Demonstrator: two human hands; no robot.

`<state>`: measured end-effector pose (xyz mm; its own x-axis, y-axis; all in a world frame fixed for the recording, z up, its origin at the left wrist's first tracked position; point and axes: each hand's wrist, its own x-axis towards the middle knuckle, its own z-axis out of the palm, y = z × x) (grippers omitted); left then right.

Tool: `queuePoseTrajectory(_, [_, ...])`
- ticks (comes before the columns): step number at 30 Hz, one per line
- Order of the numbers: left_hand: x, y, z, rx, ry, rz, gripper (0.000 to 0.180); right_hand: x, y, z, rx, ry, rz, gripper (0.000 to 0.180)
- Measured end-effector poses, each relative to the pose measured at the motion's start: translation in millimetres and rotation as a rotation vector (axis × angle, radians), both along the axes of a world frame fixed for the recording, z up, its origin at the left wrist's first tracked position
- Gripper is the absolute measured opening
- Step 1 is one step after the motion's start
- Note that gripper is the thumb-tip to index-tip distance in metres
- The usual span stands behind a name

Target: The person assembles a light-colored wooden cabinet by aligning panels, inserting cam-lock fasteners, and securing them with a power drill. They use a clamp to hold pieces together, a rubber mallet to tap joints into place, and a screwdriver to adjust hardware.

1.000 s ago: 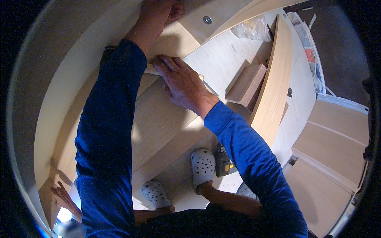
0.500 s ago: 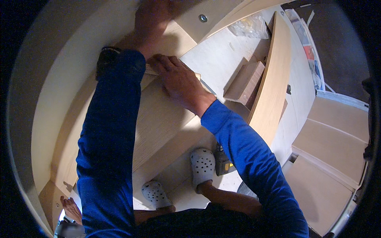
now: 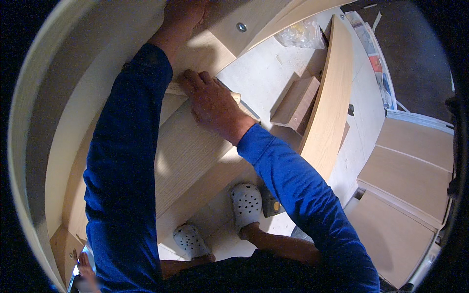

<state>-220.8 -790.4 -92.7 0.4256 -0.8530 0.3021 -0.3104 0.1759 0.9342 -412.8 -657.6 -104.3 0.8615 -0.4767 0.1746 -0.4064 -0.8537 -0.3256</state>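
My left hand (image 3: 184, 22) reaches far up to the top edge, in shadow beside a pale wood panel (image 3: 222, 41) with a round metal fastener (image 3: 241, 27). Its fingers are cut off or hidden there, so what they touch cannot be seen. My right hand (image 3: 217, 105) is closed over the far edge of a light wood-grain board (image 3: 195, 151), its fingertips bent down at the joint with the pale panel. Both forearms wear blue sleeves, and the left one crosses over the board.
To the right, a long wooden board (image 3: 334, 93) stands on edge by a brown wooden block (image 3: 295, 102). A clear plastic bag (image 3: 303, 35) lies behind. A power tool (image 3: 272, 204) sits near my white clog (image 3: 246, 202). Flat cardboard (image 3: 391, 229) is at right; another person's hand (image 3: 87, 268) at lower left.
My left hand and forearm have shifted up and to the left. My right hand keeps its place on the board edge. The view has moved slightly, and the other person's hand is lower.
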Motion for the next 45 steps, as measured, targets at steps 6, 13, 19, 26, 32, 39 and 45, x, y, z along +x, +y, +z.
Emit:
queuePoseTrajectory(6, [6,2,-12,0.048,0.389,-0.104,0.018,-3,1,0,0.011,0.002,0.009,0.059])
queuePoseTrajectory(13, [1,14,-24,0.146,0.751,-0.146,0.018,-1,0,-3,-0.007,-0.034,0.008,0.060])
queuePoseTrajectory(19, [2,7,-32,0.191,0.893,-0.110,0.020,-2,0,-4,-0.004,-0.035,-0.002,0.066])
queuePoseTrajectory(26, [-6,4,-39,-0.001,0.620,-0.105,0.016,-2,2,-1,0.016,-0.023,-0.012,0.067])
queuePoseTrajectory(32, [-5,4,-44,-0.052,0.179,0.038,0.013,1,2,2,0.004,0.006,0.005,0.047])
queuePoseTrajectory(39, [23,34,-55,0.159,0.288,-0.177,0.025,-3,-1,0,0.031,0.092,0.014,0.068])
queuePoseTrajectory(45, [-1,142,-9,0.260,0.485,-0.105,0.027,1,3,5,0.129,0.056,-0.060,0.061])
